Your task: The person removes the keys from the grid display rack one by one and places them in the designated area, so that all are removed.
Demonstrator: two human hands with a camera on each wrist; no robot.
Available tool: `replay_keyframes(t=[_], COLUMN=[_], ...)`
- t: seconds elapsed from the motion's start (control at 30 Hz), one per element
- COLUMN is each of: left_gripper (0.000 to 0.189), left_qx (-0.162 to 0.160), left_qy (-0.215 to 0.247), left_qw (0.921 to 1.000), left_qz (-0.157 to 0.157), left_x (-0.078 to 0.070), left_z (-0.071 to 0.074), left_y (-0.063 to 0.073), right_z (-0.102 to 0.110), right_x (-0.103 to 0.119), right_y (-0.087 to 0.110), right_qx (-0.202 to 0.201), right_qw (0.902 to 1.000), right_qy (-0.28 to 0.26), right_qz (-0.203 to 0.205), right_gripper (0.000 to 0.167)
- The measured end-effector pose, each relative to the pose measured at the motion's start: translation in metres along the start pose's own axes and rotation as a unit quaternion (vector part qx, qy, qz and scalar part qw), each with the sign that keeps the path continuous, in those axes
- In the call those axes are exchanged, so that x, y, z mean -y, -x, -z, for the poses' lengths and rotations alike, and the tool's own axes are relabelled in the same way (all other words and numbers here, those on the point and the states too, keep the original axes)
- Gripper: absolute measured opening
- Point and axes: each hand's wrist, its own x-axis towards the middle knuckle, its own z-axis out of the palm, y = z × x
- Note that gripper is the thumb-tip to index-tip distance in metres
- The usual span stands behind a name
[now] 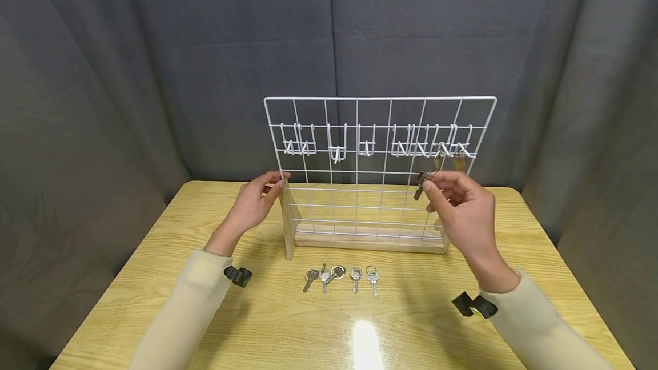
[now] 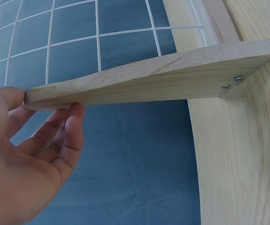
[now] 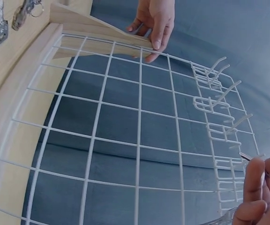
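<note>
A white wire grid rack [image 1: 357, 189] stands on the table in a wooden base, with a row of white hooks [image 1: 366, 148] near its top. My left hand [image 1: 254, 201] grips the top end of the left wooden upright [image 2: 139, 79], thumb on one face and fingers on the other. In front of the grid's right part, just below the hooks, my right hand [image 1: 460, 198] pinches a key [image 1: 418, 192] between thumb and fingers. A brass-coloured key [image 1: 459, 162] hangs from the rightmost hook, and another key [image 1: 437, 161] hangs beside it, partly behind my fingers.
Several loose keys lie in a row on the wooden table [image 1: 288, 324] in front of the rack, among them a silver key [image 1: 372, 282] with a ring and a darker key [image 1: 310, 280] at the left end. A grey curtain [image 1: 231, 61] hangs behind the table.
</note>
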Motion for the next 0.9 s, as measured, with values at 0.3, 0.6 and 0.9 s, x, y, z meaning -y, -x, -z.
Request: replay_keyframes(t=[0.3, 0.6, 0.9], left_gripper=[0.035, 0.033, 0.035], left_qx=[0.001, 0.0, 0.002], left_qy=[0.002, 0.001, 0.005], left_qw=[1.0, 1.0, 1.0], left_qz=[-0.004, -0.001, 0.001], left_x=[-0.001, -0.002, -0.001], left_z=[0.0, 0.001, 0.001], left_y=[0.0, 0.0, 0.0], right_z=[0.0, -0.002, -0.003], right_x=[-0.012, -0.029, -0.04], right_y=[0.003, 0.006, 0.01], right_qx=[0.05, 0.086, 0.129], right_qw=[0.9973, 0.9933, 0.9875], right_qy=[0.021, 0.038, 0.049], right_qz=[-0.049, -0.066, -0.076], right_gripper=[0.019, 0.021, 0.02])
